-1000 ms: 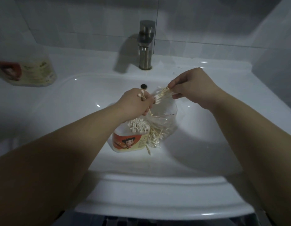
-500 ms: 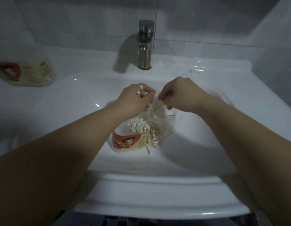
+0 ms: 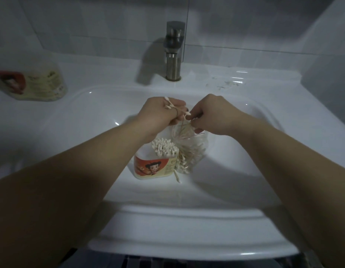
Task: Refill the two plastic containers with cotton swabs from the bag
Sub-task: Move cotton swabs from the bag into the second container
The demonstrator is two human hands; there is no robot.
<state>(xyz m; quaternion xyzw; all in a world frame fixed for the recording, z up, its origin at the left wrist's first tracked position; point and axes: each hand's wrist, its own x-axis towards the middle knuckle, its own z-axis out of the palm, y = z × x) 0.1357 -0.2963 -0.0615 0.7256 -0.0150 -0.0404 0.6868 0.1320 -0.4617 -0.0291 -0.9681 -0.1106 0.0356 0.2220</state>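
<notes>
Sink (image 3: pixel 90 132), white glazed, w/ a broad flat ledge all round. Grey-white wall tiles (image 3: pixel 90 26) behind, light dim. Both forearms reach in over the near rim, and the hands meet above mid-basin.

2 containers in all. Well to the left of L hand, on the ledge: container no. 1 (image 3: pixel 32 85), clear plastic w/ red-and-cream label, apart from everything else. Too blurred to tell how full.

L hand (image 3: pixel 158 115): fingers curled, gripping a small bunch of swabs (image 3: pixel 168 105). White tips poke out above the fist and to its right. Approx 3–4 tips show, exact no. unclear.

Just below L hand, in the basin: container no. 2 (image 3: pixel 154 167), upright, top open, cartoon label facing the camera. Upright swab heads (image 3: pixel 164 147) crowd its right part.

1 stray swab (image 3: pixel 176 176) lies on the basin floor by that container's right foot.

Beyond the hands, on the back ledge: 1 tap (image 3: pixel 173 55), brushed metal.

1 Bag (image 3: pixel 193 149), clear plastic, sits under both hands against container no. 2's right side. It reaches down to the basin floor and is part full of jumbled swabs.

R hand (image 3: pixel 212 115): fingers curled at the bag mouth, pinching swab sticks (image 3: pixel 184 128) that fan out of the bag. Its fingertips are just beside L hand; can't tell if they touch.

Beyond and right of R hand, on the ledge: a few pale flecks (image 3: pixel 225 84), too small to identify.
</notes>
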